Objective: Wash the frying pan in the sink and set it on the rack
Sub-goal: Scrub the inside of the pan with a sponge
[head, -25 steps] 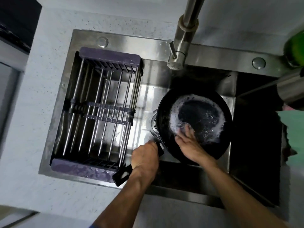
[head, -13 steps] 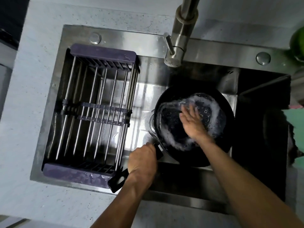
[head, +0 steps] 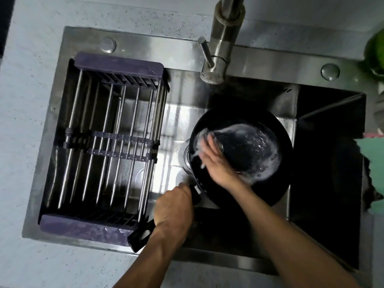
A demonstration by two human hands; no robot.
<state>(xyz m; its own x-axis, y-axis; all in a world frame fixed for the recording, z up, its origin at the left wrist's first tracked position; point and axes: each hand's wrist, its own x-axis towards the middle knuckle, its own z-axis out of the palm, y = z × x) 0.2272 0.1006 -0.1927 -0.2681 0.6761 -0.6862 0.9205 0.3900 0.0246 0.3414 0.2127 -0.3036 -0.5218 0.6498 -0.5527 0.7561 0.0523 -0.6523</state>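
— Frying pan sits down in the sink, right of the drying rack that spans the left part of the basin. See how it's being held?

— Left hand is wrapped round the black handle, fingers curled tight on it. Right hand lies flat-fingered against the inside, near the left wall of the pan, in the suds. Whether there's a sponge or scourer under those fingers, I can't tell; it's blurred.

— So it's scrubbing, no rinse yet?

— That's my guess. Foam covers much of the base, and I see no water coming from the tap.

— What would make it a good job?

— I'd keep that handle grip firm, since soap makes the pan want to spin. Work the wall all the way round, not just the bottom. Tilting the pan toward the scrubbing hand would help reach the rim. Rinse well before it goes on the rack, which has nothing on it.
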